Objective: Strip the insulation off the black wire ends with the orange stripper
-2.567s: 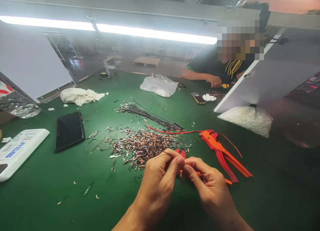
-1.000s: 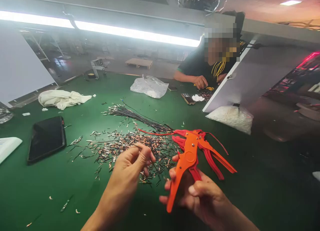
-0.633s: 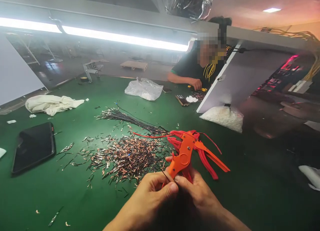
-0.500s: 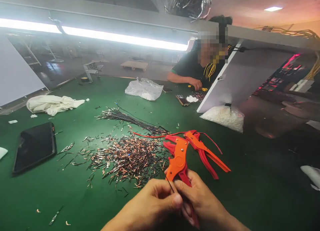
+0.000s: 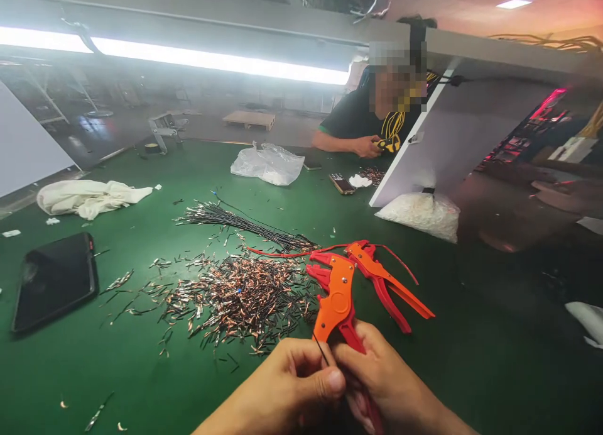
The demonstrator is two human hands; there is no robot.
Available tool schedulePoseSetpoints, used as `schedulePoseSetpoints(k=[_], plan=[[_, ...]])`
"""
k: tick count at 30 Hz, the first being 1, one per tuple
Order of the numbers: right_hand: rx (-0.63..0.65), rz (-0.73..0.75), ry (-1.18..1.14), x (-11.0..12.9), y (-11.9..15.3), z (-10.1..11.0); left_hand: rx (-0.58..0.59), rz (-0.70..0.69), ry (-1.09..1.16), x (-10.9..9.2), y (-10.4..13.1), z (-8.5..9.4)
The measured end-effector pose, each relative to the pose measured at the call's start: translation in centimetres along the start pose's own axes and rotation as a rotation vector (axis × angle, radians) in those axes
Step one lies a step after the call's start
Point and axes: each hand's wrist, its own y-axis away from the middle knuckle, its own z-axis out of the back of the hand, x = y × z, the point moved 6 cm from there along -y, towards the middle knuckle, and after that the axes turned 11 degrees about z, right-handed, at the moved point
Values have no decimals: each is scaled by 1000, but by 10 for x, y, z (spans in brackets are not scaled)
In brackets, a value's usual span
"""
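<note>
My right hand (image 5: pixel 377 366) is wrapped round the handles of an orange and red wire stripper (image 5: pixel 336 297), its jaws pointing up and away. Beside it, my left hand (image 5: pixel 301 375) pinches a thin black wire (image 5: pixel 321 350) against the tool's lower edge. A second wire stripper (image 5: pixel 384 278) lies on the green table just beyond, with a red wire (image 5: pixel 282 254) running past it. To the left of the tools spreads a heap of short wire scraps (image 5: pixel 254 297), and behind that lies a bundle of black wires (image 5: pixel 245 224).
A black phone (image 5: pixel 54 281) and white cloth (image 5: pixel 89 197) are at the left. Clear plastic bags (image 5: pixel 268 163) lie farther back. Across the green table (image 5: pixel 155 372), a person (image 5: pixel 348 124) holds a yellow and black tool by a white panel (image 5: pixel 452 139) with a filled bag (image 5: pixel 421 215).
The view has shifted slightly. The person across the table has raised a yellow and black tool. My hands keep nearly the same hold on the wire and stripper.
</note>
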Motion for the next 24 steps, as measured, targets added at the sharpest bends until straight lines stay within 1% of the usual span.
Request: schedulePoseSetpoints(k=[2,3,4,7,9,10,12,14,16,17,19,21,22,24], plan=[[-48,90,-47,5,-2,-2,-23,26,-36,-6,4,-1],[-70,113,-63,6,-2,-2,-9,40,-30,-9,6,-4],[-64,109,-77,7,-1,-4,24,44,4,-12,7,-9],[-7,1,-68,5,4,-7,127,-12,120,-21,9,-24],[-14,-41,-19,6,6,-3,159,-38,116,-22,9,-29],[-11,-45,-2,7,6,-2,156,-37,111,-21,9,-28],[67,-52,-22,8,6,-5,115,-19,137,-17,9,-21],[167,-5,-126,9,5,-12,24,-24,136,-17,11,-8],[234,75,-266,10,6,-20,-40,-51,48,-21,15,1],[241,126,-317,11,6,-23,-42,-67,-9,-24,18,2],[232,207,-373,13,8,-27,-8,-73,-123,-29,24,0],[250,212,-415,15,10,-31,30,-44,-197,-32,28,-5],[267,208,-448,17,10,-32,29,-38,-227,-33,30,-6],[325,221,-511,26,11,-33,-18,-100,-280,-42,34,-3]])
